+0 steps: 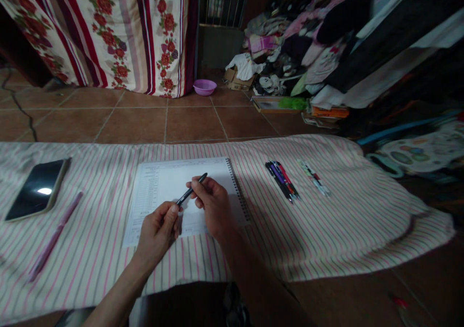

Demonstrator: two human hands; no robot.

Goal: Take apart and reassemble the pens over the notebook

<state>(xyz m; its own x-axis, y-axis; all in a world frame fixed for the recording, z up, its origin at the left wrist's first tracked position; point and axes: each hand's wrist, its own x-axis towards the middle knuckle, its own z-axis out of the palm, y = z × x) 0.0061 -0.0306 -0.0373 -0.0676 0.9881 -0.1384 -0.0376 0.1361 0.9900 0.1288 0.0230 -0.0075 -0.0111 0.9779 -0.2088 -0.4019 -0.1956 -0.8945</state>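
A black pen (187, 195) is held slantwise above a spiral notebook (170, 172). My left hand (159, 226) pinches its lower end, and my right hand (213, 202) grips it near the upper end with thumb and fingers. The notebook lies open to a white page with printed rows along its left side and a wire coil on its right edge. Right of the notebook, several pens (282, 181) in black, purple and red lie side by side. Beyond them rests a small group of white patterned pens (314, 178).
A striped cloth (326, 230) covers the low table. At the left lie a phone (36, 189) and a long pinkish-purple stick-like object (56, 237). On the tiled floor behind stand a purple basin (205, 87) and a pile of clothes (297, 41); a floral curtain (134, 37) hangs there.
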